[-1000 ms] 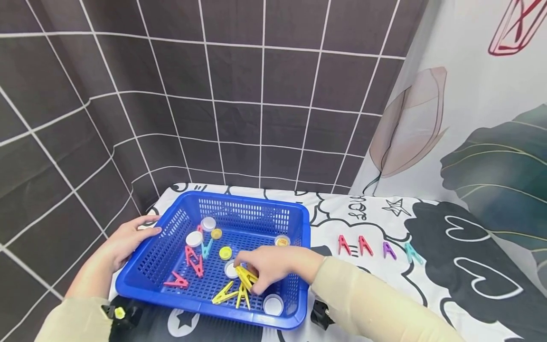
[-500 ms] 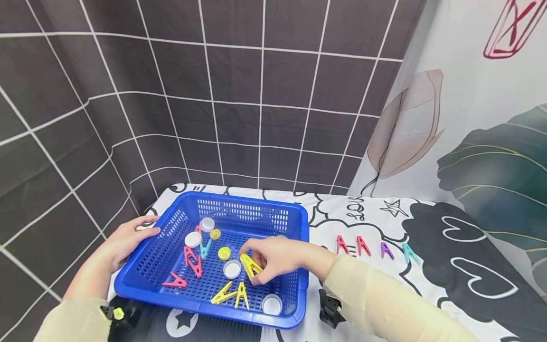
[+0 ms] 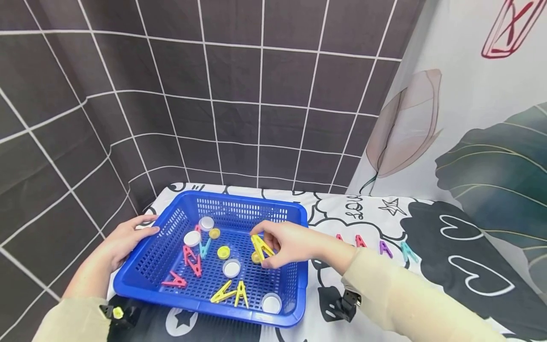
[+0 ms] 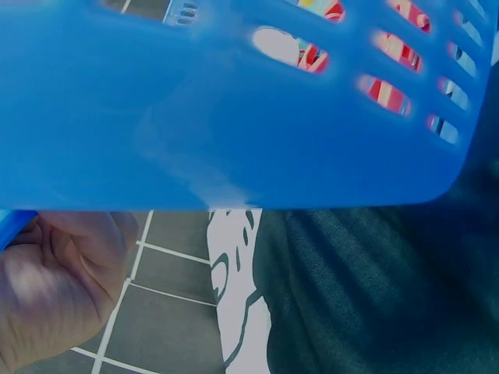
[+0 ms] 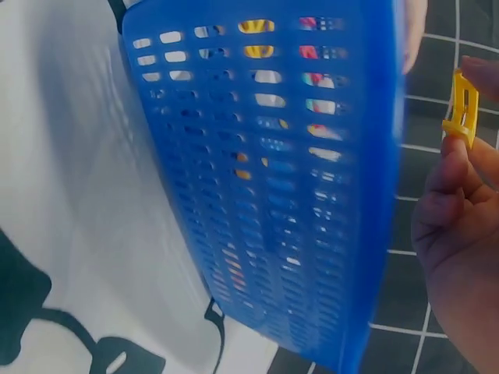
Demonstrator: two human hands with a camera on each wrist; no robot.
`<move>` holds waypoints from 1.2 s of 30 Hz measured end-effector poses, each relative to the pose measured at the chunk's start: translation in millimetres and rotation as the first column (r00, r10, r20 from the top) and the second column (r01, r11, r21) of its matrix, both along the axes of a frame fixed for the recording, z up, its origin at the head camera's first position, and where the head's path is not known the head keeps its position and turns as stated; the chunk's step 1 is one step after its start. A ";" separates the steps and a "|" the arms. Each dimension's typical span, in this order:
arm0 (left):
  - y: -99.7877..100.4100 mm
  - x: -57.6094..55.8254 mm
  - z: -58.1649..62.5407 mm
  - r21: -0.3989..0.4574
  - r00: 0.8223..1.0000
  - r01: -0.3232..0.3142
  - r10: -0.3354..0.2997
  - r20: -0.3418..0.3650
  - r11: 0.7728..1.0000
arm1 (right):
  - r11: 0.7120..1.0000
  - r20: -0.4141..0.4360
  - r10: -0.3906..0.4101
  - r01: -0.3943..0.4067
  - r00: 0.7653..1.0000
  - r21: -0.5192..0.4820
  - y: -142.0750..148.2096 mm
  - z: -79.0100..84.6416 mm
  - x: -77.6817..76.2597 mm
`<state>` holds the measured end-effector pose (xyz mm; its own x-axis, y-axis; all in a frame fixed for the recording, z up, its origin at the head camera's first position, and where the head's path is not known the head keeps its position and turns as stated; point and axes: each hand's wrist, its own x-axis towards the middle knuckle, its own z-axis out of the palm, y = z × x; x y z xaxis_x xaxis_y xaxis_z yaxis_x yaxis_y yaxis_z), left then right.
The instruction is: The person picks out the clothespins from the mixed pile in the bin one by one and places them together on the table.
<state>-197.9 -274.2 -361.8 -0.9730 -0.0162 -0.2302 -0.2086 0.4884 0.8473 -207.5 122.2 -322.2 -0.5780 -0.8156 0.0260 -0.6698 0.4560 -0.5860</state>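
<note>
Perhaps the yellow clothespin (image 3: 261,246), pinched by the right hand (image 3: 285,242), could slip into the perforated blue basket (image 3: 301,287) beneath that hand if squeezed unevenly; the left hand (image 3: 130,240), its grip unclear, touches the basket.

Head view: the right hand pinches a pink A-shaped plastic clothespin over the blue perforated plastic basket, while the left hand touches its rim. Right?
Not pink: the head view shows the right hand pinching a yellow clothespin. The basket and left hand are as stated.
</note>
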 end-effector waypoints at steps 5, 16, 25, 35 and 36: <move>-1.3 0.1 -0.3 -0.002 1.000 0.002 -0.002 -0.002 1.000 | 0.999 0.002 -0.035 0.035 0.999 -0.027 14.8 4.8 3.0; -2.2 -0.3 -1.2 0.005 1.000 0.002 -0.002 -0.004 1.000 | 0.989 0.019 -0.139 0.140 0.990 -0.039 51.9 -4.0 9.9; -2.8 -0.7 -0.5 0.014 1.000 0.000 0.000 -0.010 1.000 | 0.969 -0.039 -0.239 0.236 0.970 -0.076 87.2 -11.8 15.3; -2.3 -0.8 -1.0 0.012 1.000 0.004 -0.003 -0.004 1.000 | 0.928 -0.026 -0.367 0.364 0.930 -0.081 121.0 -35.5 15.7; -2.1 -0.9 -1.4 0.012 1.000 0.004 -0.004 -0.004 1.000 | 0.924 -0.032 -0.377 0.373 0.926 -0.086 124.4 -40.0 15.4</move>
<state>-198.8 -276.4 -363.1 -0.9739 -0.0101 -0.2267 -0.2037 0.4792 0.8537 -192.0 246.6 -362.2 -0.8378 -0.5337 0.1151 -0.4864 0.6340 -0.6012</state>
